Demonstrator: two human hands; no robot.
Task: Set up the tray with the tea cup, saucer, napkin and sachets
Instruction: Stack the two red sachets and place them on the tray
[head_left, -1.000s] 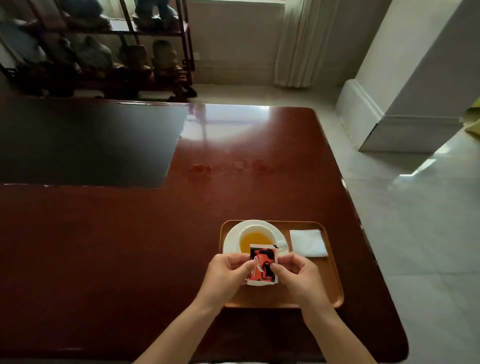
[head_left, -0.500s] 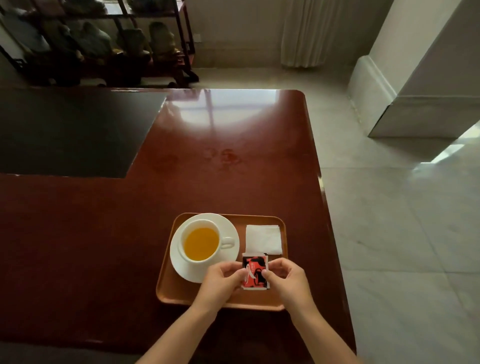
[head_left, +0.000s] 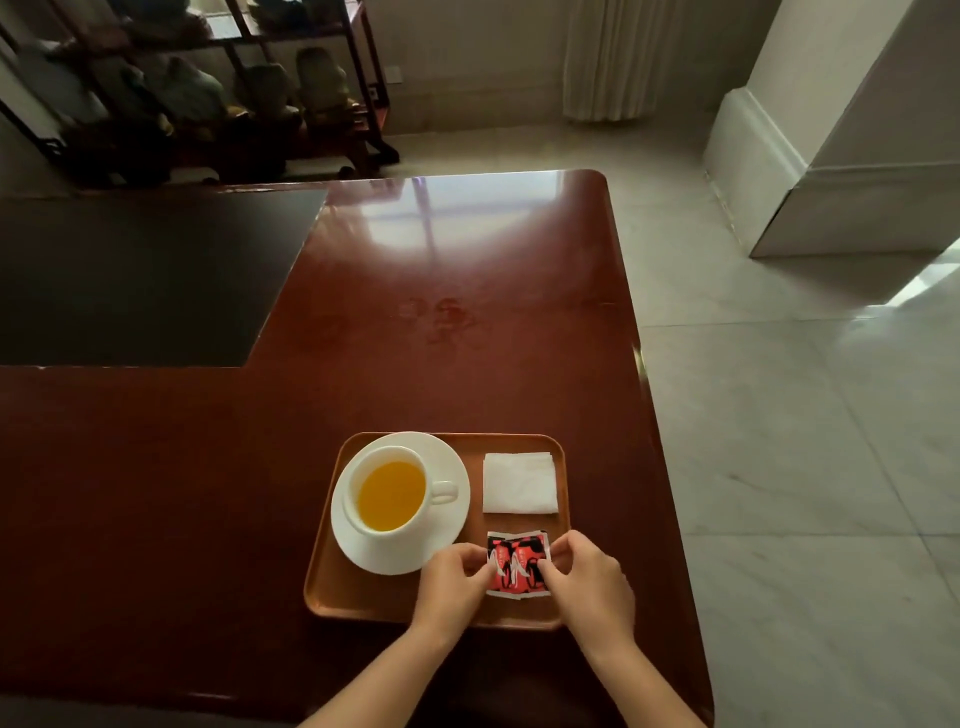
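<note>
Your left hand (head_left: 453, 577) and right hand (head_left: 587, 574) pinch the red sachets (head_left: 518, 564) with their fingers, low on the tray (head_left: 363, 605), below the napkin (head_left: 519, 482), beside the saucer (head_left: 452, 467) and cup (head_left: 387, 493).

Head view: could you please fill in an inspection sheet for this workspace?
Surface: glossy wooden table, dark inset at left.
Job's things: tray holds saucer with full cup; napkin at its right; sachets below the napkin.
Clutter: nothing seen.
Hands: left hand and right hand both pinch the sachets.
Cables: nothing seen.
Surroundings: shelf, curtain, tiled floor.
</note>
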